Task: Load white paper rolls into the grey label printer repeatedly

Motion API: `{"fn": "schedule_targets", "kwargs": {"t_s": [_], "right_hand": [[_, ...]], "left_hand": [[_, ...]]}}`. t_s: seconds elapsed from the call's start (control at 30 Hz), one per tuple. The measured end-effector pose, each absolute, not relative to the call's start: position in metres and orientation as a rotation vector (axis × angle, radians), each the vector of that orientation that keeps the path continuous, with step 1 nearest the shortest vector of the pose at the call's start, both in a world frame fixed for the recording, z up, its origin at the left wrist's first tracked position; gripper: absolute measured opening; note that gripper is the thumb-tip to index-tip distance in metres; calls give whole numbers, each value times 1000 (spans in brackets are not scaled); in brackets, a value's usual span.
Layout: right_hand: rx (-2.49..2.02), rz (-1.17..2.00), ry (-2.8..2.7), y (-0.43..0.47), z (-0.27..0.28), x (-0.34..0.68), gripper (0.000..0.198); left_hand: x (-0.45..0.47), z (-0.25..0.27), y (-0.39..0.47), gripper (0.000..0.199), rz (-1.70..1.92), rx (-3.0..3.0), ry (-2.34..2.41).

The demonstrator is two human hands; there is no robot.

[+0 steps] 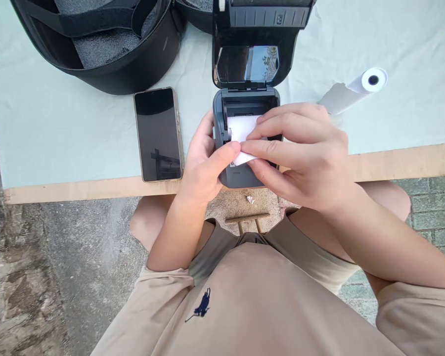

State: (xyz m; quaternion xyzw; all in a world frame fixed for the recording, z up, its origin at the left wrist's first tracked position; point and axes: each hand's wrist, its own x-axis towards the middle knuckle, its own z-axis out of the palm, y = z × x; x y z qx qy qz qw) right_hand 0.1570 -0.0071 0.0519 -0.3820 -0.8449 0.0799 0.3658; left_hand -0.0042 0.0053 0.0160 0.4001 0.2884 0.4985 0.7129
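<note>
A dark grey printer (219,106) stands near the table's front edge, its black lid (255,59) swung up and back. Inside its bay lies a white paper roll (241,128). My left hand (203,165) wraps the printer's left side, thumb pressing the paper's near left corner. From the right, my right hand (304,148) reaches over the bay with fingertips closed on the paper, hiding the roll's right part. A second white paper roll (356,89) lies on the cloth beyond my right hand, its dark core hole showing.
A smartphone (158,133) lies face up left of my left hand. Behind it sits an open black zippered case (133,64) with grey foam inside. Pale cloth (59,133) covers the table, whose wooden edge (77,190) crosses above my knees.
</note>
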Motion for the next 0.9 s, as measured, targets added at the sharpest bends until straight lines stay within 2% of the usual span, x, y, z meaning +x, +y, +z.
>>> {"fn": "schedule_targets", "kwargs": {"t_s": [0.1, 0.23, 0.37, 0.5, 0.6, 0.73, 0.9], "right_hand": [[-953, 269, -2102, -6, 53, 157, 13], [-1140, 373, -1944, -7, 55, 157, 17], [-1274, 673, -1838, -9, 55, 157, 41], [-1243, 1009, -1779, -11, 55, 158, 55], [-1175, 1107, -1744, -10, 53, 159, 57], [-1078, 1138, -1621, -8, 51, 158, 53], [-1029, 1185, -1623, -8, 50, 160, 52]], "left_hand": [[-6, 15, 5, 37, 1116, 936, 643], [-8, 10, 6, 44, 1110, 975, 658], [-8, 8, 7, 53, 1125, 984, 649], [-7, 11, 7, 48, 1155, 955, 645], [-6, 11, 6, 49, 1158, 953, 652], [-5, 8, 8, 59, 1163, 977, 599], [-5, 9, 9, 60, 1176, 992, 579]]}}
